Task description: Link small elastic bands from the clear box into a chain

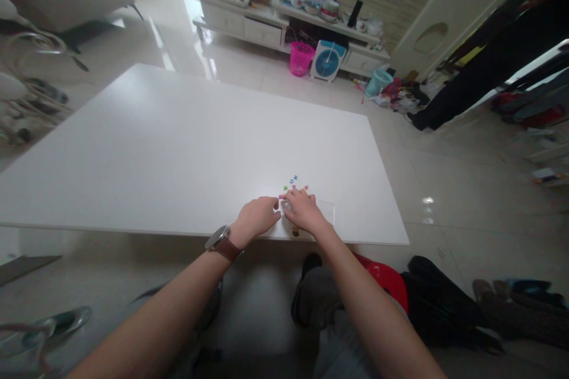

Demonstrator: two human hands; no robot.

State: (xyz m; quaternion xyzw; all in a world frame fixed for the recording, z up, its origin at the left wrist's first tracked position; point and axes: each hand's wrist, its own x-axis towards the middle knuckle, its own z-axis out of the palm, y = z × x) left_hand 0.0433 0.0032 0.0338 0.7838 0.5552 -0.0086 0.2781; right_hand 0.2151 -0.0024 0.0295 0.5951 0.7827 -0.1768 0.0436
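Note:
Several small coloured pieces, perhaps beads, lie in a loose cluster on the white table (200, 142) near its front edge. Among them are a blue piece (291, 181), a green piece (285, 188) and a pink piece (306, 188); they are too small to name surely. My right hand (303, 211) reaches over the cluster, fingers spread and tips down at the nearest pieces. Close beside it, my left hand (260, 216) is curved, thumb and forefinger apart, with nothing visible between them. A clear, flat plastic tray or box (328, 212) lies partly hidden under my right hand and wrist.
A small dark brown object (295, 231) sits at the table's front edge, below my right hand. Past the table stand a pink basket (301, 59), a blue fan (328, 61) and a low white cabinet (262, 32). At the right, a person's dark-trousered legs (462, 86) show.

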